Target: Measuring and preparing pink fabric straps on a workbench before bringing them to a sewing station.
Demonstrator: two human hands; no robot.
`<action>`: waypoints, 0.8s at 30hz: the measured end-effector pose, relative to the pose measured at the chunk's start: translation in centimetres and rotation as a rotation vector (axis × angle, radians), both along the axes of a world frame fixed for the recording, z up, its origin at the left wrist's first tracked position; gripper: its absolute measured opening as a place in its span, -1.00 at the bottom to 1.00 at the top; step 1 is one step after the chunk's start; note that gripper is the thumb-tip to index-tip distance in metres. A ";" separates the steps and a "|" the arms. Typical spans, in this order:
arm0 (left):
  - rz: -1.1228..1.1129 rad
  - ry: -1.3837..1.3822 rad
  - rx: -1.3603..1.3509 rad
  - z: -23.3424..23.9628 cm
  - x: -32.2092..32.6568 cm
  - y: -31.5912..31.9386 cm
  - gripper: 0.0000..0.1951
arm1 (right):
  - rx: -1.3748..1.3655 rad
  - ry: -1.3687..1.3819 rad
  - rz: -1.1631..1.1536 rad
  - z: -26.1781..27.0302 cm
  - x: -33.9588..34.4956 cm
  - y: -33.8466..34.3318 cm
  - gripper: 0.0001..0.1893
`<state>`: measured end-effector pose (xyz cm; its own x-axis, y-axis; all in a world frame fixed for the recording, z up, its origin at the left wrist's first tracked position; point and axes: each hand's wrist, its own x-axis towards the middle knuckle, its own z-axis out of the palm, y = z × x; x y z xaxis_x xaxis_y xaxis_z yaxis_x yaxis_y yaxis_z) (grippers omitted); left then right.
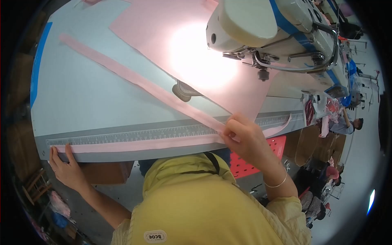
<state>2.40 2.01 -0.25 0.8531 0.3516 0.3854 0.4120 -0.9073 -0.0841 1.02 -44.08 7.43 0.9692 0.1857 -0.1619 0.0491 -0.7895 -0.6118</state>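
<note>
A narrow pink fabric strip [137, 145] lies along the printed ruler [122, 137] at the table's near edge. My left hand [67, 171] holds its left end down with spread fingertips, near the start of the scale. Between the thumb and fingers of my right hand [245, 139], pink fabric is pinched over the ruler. From there a length of strip [141, 82] slants to the far left, and a loose tail [277, 130] curls out to the right. Whether these lengths are one piece is hidden in my grip.
A white sewing machine [248, 24] stands at the far right, its lamp glaring on a large pink fabric panel [147, 36]. Below the table edge are a red perforated panel [245, 165] and a cardboard box [105, 173]. Other people [346, 122] are at the right, beyond the table.
</note>
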 end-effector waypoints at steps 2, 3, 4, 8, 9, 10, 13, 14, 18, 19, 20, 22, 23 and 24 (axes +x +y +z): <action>0.010 0.004 0.004 0.1 0.0 -0.3 -0.46 | -0.006 0.026 -0.003 -0.1 -0.1 -0.1 -0.84; 0.010 0.005 0.005 0.1 0.0 -0.3 -0.46 | -0.005 0.028 -0.003 -0.1 0.0 -0.1 -0.84; 0.009 0.004 0.007 0.2 0.0 -0.2 -0.46 | -0.017 0.024 0.011 0.0 0.0 -0.1 -0.84; -0.006 -0.003 0.008 0.1 0.0 0.1 -0.46 | -0.009 0.051 0.016 0.2 0.2 -0.1 -0.86; -0.007 -0.003 0.007 0.0 0.0 0.0 -0.46 | -0.010 0.052 0.016 0.0 0.1 -0.1 -0.86; -0.015 -0.005 0.009 -0.1 0.0 0.0 -0.47 | -0.021 -0.012 0.042 -0.2 0.0 -0.3 -0.87; -0.018 -0.006 0.021 0.4 -0.1 0.0 -0.47 | -0.065 -0.138 0.115 -0.7 -0.2 -0.6 -0.84; -0.016 -0.005 0.028 0.7 -0.1 0.0 -0.47 | -0.102 -0.202 0.159 -0.7 -0.2 -0.7 -0.81; -0.019 -0.010 0.004 -0.2 0.0 0.1 -0.47 | -0.111 -0.251 0.185 -0.7 -0.9 -0.6 -0.79; -0.032 -0.017 0.001 -0.3 -0.1 0.3 -0.47 | -0.128 -0.213 0.176 -0.5 -1.2 -0.5 -0.79; -0.045 -0.023 -0.004 -0.4 -0.1 0.4 -0.47 | -0.146 -0.175 0.168 -0.4 -1.5 -0.3 -0.79; -0.038 -0.020 0.008 0.1 -0.1 0.3 -0.48 | -0.153 -0.181 0.173 -0.2 -1.5 -0.1 -0.78; -0.032 -0.016 0.016 0.3 0.0 0.3 -0.48 | -0.164 -0.187 0.177 -0.1 -1.5 -0.1 -0.78; -0.033 -0.015 0.015 0.2 -0.1 0.4 -0.48 | -0.165 -0.186 0.177 -0.1 -1.6 0.0 -0.78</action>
